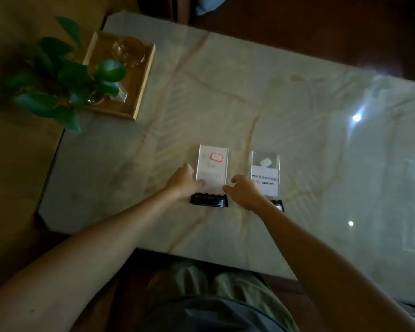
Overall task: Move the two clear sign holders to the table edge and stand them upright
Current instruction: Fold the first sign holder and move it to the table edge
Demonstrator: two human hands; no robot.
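Observation:
Two clear sign holders with black bases are on the marble table (297, 111), near its front middle. The left holder (212, 171) carries a white card with a red-outlined label. My left hand (185, 182) grips its left edge, thumb on the card's lower corner. My right hand (246, 191) hovers by its right edge with fingers curled and apart; whether it touches is unclear. The right holder (265, 173) shows a WiFi note, and my right wrist hides part of its base. I cannot tell if the holders stand or lean.
A wooden tray (144, 75) with glassware sits at the table's far left corner. A leafy green plant (65, 77) overhangs it. Bright light reflections glare on the table's right side. The table's front edge runs just above my lap.

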